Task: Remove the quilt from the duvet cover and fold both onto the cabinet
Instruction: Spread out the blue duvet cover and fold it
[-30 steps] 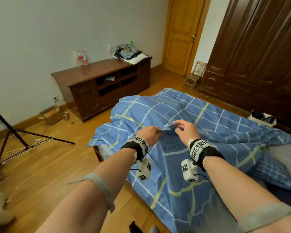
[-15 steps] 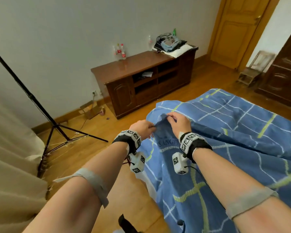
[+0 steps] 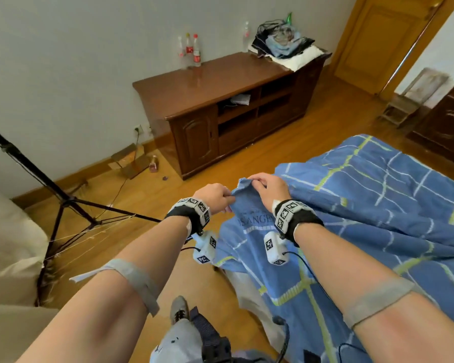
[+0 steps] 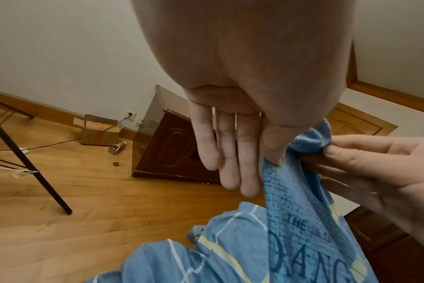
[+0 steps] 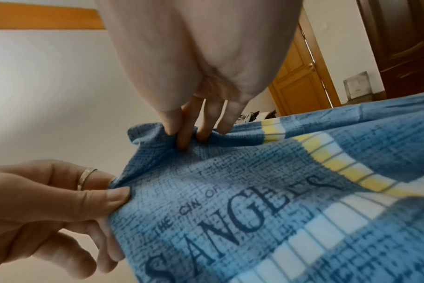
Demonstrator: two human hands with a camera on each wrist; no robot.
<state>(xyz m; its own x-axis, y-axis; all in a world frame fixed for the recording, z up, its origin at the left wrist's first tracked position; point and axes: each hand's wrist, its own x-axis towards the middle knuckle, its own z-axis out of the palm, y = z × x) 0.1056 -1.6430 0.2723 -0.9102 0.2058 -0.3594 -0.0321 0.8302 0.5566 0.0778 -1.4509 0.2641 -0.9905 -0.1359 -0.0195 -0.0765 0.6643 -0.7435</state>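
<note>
Both hands [image 3: 243, 193] pinching duvet cover [image 3: 364, 205]

- Duvet cover [image 3: 364, 195]: mid-blue ground, grid of white and yellow-green stripes; darker blue lettering on a woven-look panel near the hands.
- Cabinet [image 3: 220, 82], far centre: dark reddish-brown glossy wood.
- Floor [image 3: 131, 205]: honey-orange boards.
- Wall [image 3: 76, 61]: pale grey-white.
- Door [image 3: 378, 35], far right: orange-yellow panelled wood.
- Bottles [image 3: 192, 51] on the cabinet: clear, with red labels and red or yellow caps.
- Wristbands [image 3: 294, 216]: black, carrying white blocks with black square markers.
- Tripod [image 3: 55, 189], left: black.
- Ring [image 5: 86, 178] on the left hand: silver-toned.
</note>
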